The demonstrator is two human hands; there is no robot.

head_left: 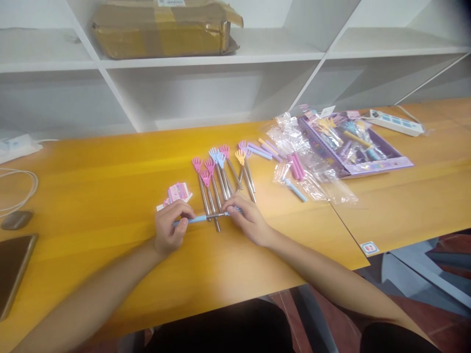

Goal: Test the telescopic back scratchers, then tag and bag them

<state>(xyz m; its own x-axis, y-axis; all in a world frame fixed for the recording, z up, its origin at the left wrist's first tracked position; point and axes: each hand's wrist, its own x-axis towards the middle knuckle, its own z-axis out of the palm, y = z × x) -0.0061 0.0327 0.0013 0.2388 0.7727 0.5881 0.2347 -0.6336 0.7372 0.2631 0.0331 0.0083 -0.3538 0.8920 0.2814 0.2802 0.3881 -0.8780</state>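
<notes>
A blue back scratcher [215, 215] lies level between my hands, low over the table. My left hand [170, 226] is closed on its blue handle [198, 219]. Around the claw end, my right hand [248, 219] is pinched, hiding most of the blue claw. A short metal rod shows between the two. Just beyond are several loose metal back scratchers with pink [209, 166], blue [214, 155], purple and yellow [240, 157] claw heads. Small printed cards [177, 192] sit past my left hand.
Loose coloured handle tubes [297, 166] and clear plastic wrappers [316, 184] lie to the right. Beside them stands a purple display box [382, 167] of wrapped scratchers, with a power strip [397, 122] behind. At left are a mouse [16, 220] and a dark flat device [13, 269].
</notes>
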